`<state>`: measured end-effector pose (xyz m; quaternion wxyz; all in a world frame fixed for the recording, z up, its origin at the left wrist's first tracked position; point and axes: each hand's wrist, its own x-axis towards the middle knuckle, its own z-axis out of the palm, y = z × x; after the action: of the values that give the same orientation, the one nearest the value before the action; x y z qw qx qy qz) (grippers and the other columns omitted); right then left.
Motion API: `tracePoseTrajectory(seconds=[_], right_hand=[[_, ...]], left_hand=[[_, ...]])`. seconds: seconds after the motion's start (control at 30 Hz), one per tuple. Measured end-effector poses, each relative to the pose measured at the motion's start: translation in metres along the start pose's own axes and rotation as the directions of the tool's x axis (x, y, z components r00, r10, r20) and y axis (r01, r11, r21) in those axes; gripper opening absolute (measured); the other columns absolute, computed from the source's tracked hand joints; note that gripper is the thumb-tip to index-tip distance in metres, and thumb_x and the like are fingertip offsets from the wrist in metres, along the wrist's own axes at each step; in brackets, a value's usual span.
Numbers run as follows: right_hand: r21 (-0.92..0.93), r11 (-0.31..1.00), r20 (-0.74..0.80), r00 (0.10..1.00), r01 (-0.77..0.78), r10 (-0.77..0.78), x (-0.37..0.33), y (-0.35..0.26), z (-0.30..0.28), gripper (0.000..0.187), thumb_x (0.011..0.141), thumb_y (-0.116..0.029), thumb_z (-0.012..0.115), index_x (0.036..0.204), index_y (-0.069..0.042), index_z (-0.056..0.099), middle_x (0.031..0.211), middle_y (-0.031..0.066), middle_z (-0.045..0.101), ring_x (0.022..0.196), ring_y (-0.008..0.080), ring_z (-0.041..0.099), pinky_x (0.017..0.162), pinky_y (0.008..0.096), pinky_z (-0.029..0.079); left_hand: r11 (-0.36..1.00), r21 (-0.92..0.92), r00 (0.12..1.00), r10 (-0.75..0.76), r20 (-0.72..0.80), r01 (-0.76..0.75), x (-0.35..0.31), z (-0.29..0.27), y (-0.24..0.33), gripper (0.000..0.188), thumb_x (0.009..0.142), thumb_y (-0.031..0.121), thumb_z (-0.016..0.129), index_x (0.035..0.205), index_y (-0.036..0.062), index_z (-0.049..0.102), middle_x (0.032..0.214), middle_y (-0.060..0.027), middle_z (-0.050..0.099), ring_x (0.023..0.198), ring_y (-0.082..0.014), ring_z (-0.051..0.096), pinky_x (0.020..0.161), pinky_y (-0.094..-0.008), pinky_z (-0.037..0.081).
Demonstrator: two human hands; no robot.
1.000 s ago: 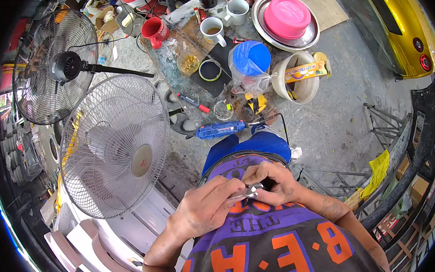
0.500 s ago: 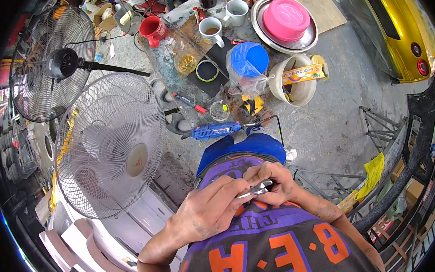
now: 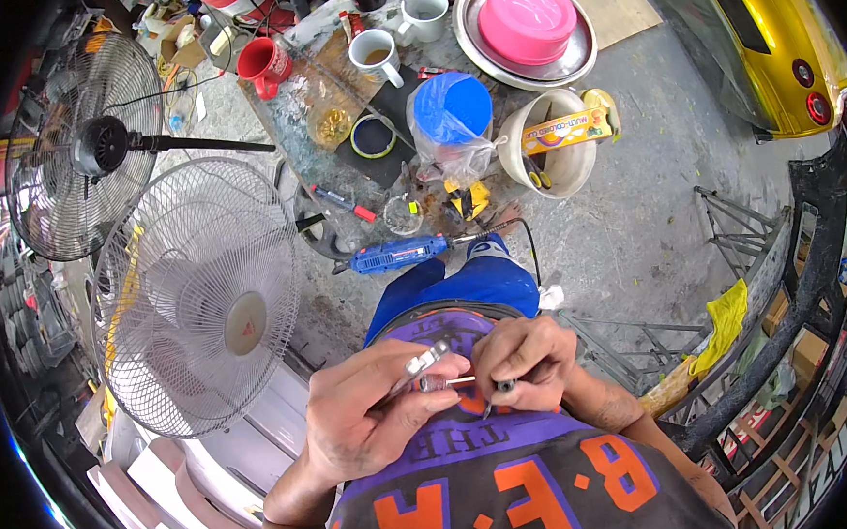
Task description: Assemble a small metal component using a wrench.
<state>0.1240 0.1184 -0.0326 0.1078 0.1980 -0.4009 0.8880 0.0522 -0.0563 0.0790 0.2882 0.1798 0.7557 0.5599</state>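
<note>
Both hands are together in front of my chest. My left hand (image 3: 364,404) grips a small silver wrench (image 3: 427,358), its head sticking up past the fingers. Between the same thumb and fingertips is a small brownish cylindrical bit (image 3: 433,384) with a thin pale shank pointing right. My right hand (image 3: 531,360) is closed around a dark cylindrical piece (image 3: 505,386), whose round end faces out; the rest of it is hidden. A thin metal tip shows below those fingers. Beyond my lap lies a blue rotary tool (image 3: 399,254) with a flexible black shaft running toward my right side.
A low worktable holds a red mug (image 3: 264,67), two pale mugs, a blue tub (image 3: 453,108) in plastic and a pink bowl (image 3: 527,21) on a metal basin. Right of it stands a white bucket (image 3: 573,173). Fans (image 3: 203,307) crowd my left; a yellow car body part (image 3: 778,39) is far right.
My hands have moved apart. The wrench, earlier between both hands, is now tilted up in my left hand, and the bit with its shank has come into view.
</note>
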Motion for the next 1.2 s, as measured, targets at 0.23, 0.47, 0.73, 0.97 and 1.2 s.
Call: tracePoseTrajectory(seconds=[0.23, 0.47, 0.73, 0.97, 1.2], right_hand=[[0.150, 0.982, -0.046, 0.993, 0.115, -0.109, -0.005, -0.004, -0.010, 0.021, 0.078, 0.009, 0.065, 0.096, 0.006, 0.055, 0.079, 0.0218, 0.064, 0.063, 0.0257, 0.063, 0.056, 0.0379, 0.050], [0.173, 0.965, -0.091, 0.979, 0.197, -0.184, -0.011, -0.006, -0.024, 0.020, 0.077, 0.009, 0.066, 0.094, 0.006, 0.055, 0.081, 0.0232, 0.064, 0.064, 0.0250, 0.062, 0.057, 0.0375, 0.050], [0.168, 0.969, -0.170, 0.974, 0.181, -0.152, -0.019, -0.014, -0.033, 0.022, 0.073, 0.011, 0.069, 0.090, 0.006, 0.056, 0.087, 0.0223, 0.065, 0.073, 0.0276, 0.065, 0.065, 0.0380, 0.051], [0.142, 0.981, -0.122, 0.986, 0.133, -0.116, -0.014, -0.019, -0.033, 0.023, 0.075, 0.011, 0.068, 0.093, 0.006, 0.055, 0.090, 0.0244, 0.065, 0.077, 0.0257, 0.066, 0.065, 0.0347, 0.052], [0.038, 0.996, -0.096, 0.993, 0.077, -0.073, -0.016, -0.022, -0.037, 0.022, 0.076, 0.008, 0.068, 0.092, 0.005, 0.054, 0.089, 0.0242, 0.066, 0.074, 0.0243, 0.066, 0.059, 0.0308, 0.050]], left_hand=[[1.000, -0.012, 0.999, -0.021, 0.036, 0.021, 0.010, 0.019, 0.024, 0.015, 0.084, 0.005, 0.070, 0.092, -0.0076, 0.068, 0.092, -0.0186, 0.071, 0.077, -0.0173, 0.069, 0.060, -0.0250, 0.052], [0.989, 0.108, 0.983, 0.078, 0.168, -0.097, 0.026, 0.035, 0.032, 0.030, 0.077, 0.003, 0.077, 0.104, -0.0059, 0.067, 0.098, -0.0151, 0.070, 0.083, -0.0220, 0.070, 0.069, -0.0284, 0.055], [0.968, 0.161, 0.969, 0.163, 0.184, -0.193, 0.040, 0.054, 0.041, 0.026, 0.078, 0.005, 0.077, 0.100, -0.0040, 0.067, 0.097, -0.0146, 0.069, 0.081, -0.0226, 0.070, 0.068, -0.0286, 0.055], [0.954, 0.226, 0.973, 0.164, 0.165, -0.199, 0.039, 0.054, 0.045, 0.023, 0.077, 0.007, 0.078, 0.095, -0.0038, 0.068, 0.092, -0.0157, 0.071, 0.082, -0.0226, 0.071, 0.069, -0.0290, 0.056], [0.874, 0.345, 0.930, 0.265, 0.255, -0.343, 0.039, 0.051, 0.046, 0.030, 0.078, 0.002, 0.074, 0.106, -0.0021, 0.064, 0.098, -0.0135, 0.067, 0.078, -0.0240, 0.069, 0.061, -0.0289, 0.057]])
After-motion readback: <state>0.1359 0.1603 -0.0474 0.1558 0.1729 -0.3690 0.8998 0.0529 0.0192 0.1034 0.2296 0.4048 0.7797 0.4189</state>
